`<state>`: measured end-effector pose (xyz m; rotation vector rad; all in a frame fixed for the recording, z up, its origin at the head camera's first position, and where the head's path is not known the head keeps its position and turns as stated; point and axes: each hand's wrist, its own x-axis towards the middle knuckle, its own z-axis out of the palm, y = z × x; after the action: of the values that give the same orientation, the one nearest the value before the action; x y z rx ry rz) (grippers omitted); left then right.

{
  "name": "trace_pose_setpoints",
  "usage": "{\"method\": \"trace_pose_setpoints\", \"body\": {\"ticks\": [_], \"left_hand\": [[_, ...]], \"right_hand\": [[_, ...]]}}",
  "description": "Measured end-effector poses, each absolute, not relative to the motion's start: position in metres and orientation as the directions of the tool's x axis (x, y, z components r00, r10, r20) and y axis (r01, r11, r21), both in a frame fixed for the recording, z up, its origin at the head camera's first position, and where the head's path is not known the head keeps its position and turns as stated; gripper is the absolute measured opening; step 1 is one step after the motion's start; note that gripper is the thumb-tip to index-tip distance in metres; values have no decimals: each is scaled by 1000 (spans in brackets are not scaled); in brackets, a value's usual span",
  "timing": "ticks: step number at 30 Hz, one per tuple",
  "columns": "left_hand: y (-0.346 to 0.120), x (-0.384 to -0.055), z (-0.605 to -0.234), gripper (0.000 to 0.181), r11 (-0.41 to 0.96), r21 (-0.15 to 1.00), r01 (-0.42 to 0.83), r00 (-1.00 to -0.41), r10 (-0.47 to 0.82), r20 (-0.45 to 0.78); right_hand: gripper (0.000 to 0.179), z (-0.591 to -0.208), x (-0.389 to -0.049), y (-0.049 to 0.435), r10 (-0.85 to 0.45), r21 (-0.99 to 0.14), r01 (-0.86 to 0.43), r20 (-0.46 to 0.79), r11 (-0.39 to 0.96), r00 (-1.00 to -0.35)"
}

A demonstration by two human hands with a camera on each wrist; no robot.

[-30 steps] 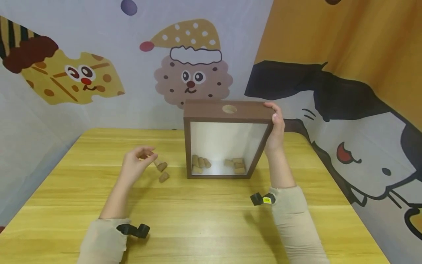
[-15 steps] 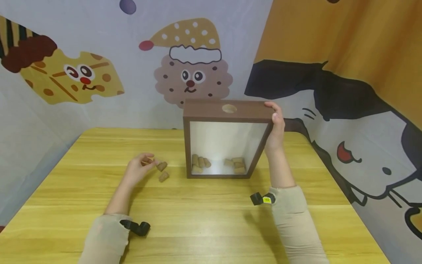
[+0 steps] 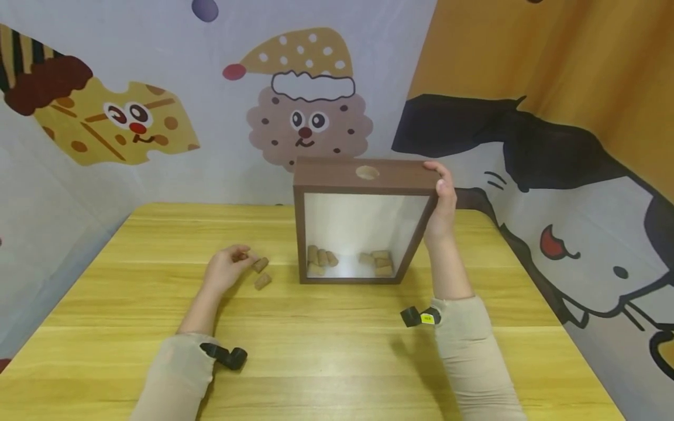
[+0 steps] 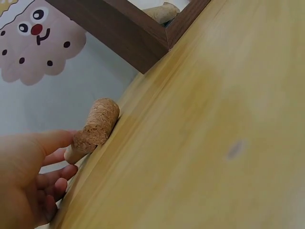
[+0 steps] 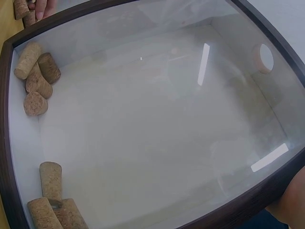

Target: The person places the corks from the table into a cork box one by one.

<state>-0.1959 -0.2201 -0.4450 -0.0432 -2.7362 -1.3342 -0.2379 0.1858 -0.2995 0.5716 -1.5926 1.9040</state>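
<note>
My left hand [image 3: 226, 270] is low over the table, left of the box. In the left wrist view its thumb and a finger pinch a pale cork [image 4: 72, 155], mostly hidden by other corks. Two corks lie beside the fingertips, a far one [image 3: 260, 265] and a nearer one [image 3: 262, 281]. My right hand [image 3: 441, 204] grips the upper right corner of a brown box frame [image 3: 337, 175], which stands upright on the table. Its front is clear, and a round hole [image 3: 367, 172] opens in its top. Several corks [image 5: 38, 86] lie inside along the bottom, in two groups.
The wooden table [image 3: 316, 351] extends round the box and both hands. A printed curtain [image 3: 210, 187] hangs close behind the table and along its right side. Each sleeve carries a small black camera, one on the left [image 3: 226, 355] and one on the right [image 3: 413, 316].
My left hand has moved slightly right and lower, closer to the loose corks. The right hand and the box have stayed in place.
</note>
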Motion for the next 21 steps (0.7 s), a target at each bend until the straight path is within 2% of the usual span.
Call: {"method": "trace_pose_setpoints", "body": {"ticks": [13, 21], "left_hand": [[-215, -196, -445, 37, 475, 876, 86, -992, -45, 122], [-207, -193, -424, 35, 404, 901, 158, -972, -98, 214]], "right_hand": [[60, -298, -236, 186, 163, -735, -670, 652, -107, -741], [59, -298, -236, 186, 154, -735, -667, 650, -120, -744]]}}
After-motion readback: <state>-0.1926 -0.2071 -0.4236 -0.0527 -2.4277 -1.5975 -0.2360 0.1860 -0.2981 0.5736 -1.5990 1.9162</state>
